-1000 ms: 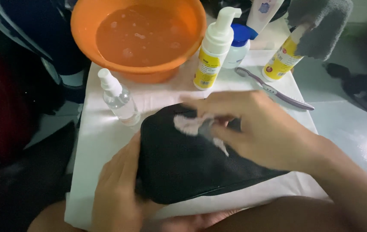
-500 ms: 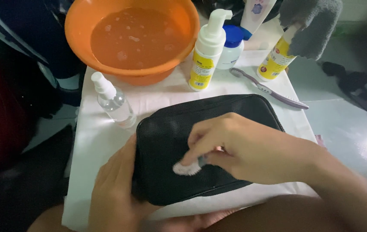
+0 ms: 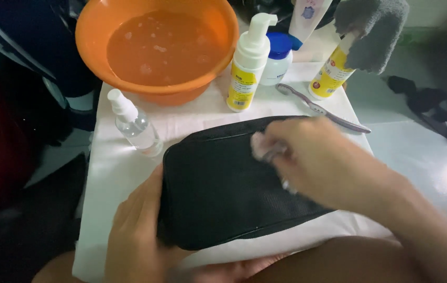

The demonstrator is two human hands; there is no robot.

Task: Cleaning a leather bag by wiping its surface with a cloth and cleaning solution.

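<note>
A black fabric pouch [image 3: 218, 188] lies on a white cloth-covered table [image 3: 118, 173]. My left hand [image 3: 134, 236] grips the pouch's near left corner and holds it down. Over the pouch's far right part, my right hand [image 3: 312, 157] is closed around a small brush [image 3: 261, 145] whose pale bristles press on the fabric. The brush handle is mostly hidden in my fingers, and the hand is blurred.
An orange basin [image 3: 155, 47] of soapy water stands at the back left. A small clear spray bottle [image 3: 134, 124], a white foam pump bottle [image 3: 247, 65], a blue-capped jar [image 3: 278, 57], a yellow bottle [image 3: 330, 76] under a grey cloth [image 3: 372, 29] and a purple toothbrush [image 3: 320, 109] lie behind the pouch.
My right hand swept the brush from the pouch's far edge toward the near middle, then back up to the far right. My left hand stayed on the corner.
</note>
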